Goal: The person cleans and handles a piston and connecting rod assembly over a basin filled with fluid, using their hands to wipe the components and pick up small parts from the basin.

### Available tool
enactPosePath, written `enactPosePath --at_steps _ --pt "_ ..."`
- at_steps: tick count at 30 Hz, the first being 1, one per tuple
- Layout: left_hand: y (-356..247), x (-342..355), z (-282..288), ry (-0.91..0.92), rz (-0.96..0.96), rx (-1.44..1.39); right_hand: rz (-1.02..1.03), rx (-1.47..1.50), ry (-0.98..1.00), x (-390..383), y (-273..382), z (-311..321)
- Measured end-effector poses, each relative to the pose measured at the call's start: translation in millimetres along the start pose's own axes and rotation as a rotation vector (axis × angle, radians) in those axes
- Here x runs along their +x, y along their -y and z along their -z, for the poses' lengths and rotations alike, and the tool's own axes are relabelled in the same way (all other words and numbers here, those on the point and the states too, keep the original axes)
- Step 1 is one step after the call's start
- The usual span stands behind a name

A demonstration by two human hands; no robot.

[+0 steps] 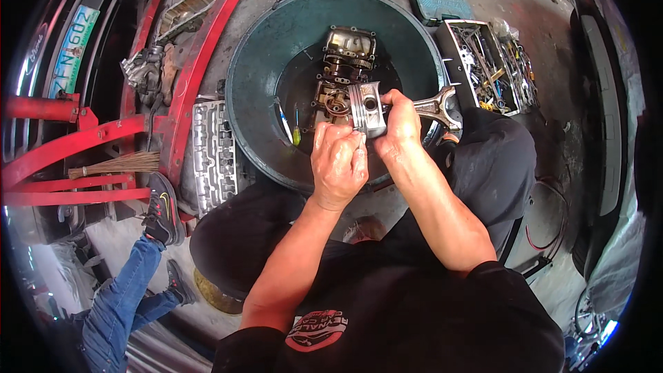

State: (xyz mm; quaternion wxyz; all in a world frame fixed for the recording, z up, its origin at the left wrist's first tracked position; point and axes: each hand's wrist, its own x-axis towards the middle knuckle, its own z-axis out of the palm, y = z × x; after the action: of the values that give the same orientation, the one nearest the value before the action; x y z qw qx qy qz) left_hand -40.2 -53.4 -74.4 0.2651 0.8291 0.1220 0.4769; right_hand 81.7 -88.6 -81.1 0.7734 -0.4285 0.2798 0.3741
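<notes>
A silver piston [371, 107] with ring grooves is held on its side above a dark green tub. Its connecting rod [436, 108] sticks out to the right, with the forked big end over the tub's rim. My right hand [402, 124] is wrapped round the piston's skirt, thumb on top. Curled fingers of my left hand [338, 164] press together at the lower edge of the grooved end; whatever they pinch is hidden. Below, inside the tub [259, 62], lie oily metal engine parts [351, 43], a yellow-green-handled screwdriver [297, 135] and a white and blue slim tool [284, 124].
Right of the tub sit a metal toolbox [512, 100] full of wrenches and a teal case [442, 4]. At left are a cylinder head [214, 155], a red steel frame [200, 62] and a straw broom [121, 164]. Another person's jeans-clad leg [128, 280] is at lower left.
</notes>
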Motion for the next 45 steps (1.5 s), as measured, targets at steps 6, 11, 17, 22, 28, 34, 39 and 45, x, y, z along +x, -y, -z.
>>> enactPosePath --at_steps 6,11,17,22,28,34,39,45 --pt "4 26 1 -0.039 0.649 -0.301 0.097 -0.097 -0.113 -9 -9 3" --pt "-12 13 1 -0.04 0.551 -0.285 0.188 -0.13 0.017 -8 -2 6" --pt "2 28 0 -0.006 0.804 -0.502 0.237 -0.064 0.152 2 -5 10" --pt "17 44 5 -0.015 1.052 -0.604 0.28 -0.142 0.279 4 -7 16" --pt "9 40 4 0.0 1.304 -0.806 0.311 -0.16 0.397 0 -5 16" --pt "11 48 10 0.132 1.291 -0.829 0.387 -0.19 0.455 14 -5 23" --pt "-1 21 4 0.087 0.889 -0.741 0.368 -0.182 0.49 10 -2 19" --pt "10 34 6 -0.122 1.313 -1.008 0.359 -0.23 0.695 16 -8 27"
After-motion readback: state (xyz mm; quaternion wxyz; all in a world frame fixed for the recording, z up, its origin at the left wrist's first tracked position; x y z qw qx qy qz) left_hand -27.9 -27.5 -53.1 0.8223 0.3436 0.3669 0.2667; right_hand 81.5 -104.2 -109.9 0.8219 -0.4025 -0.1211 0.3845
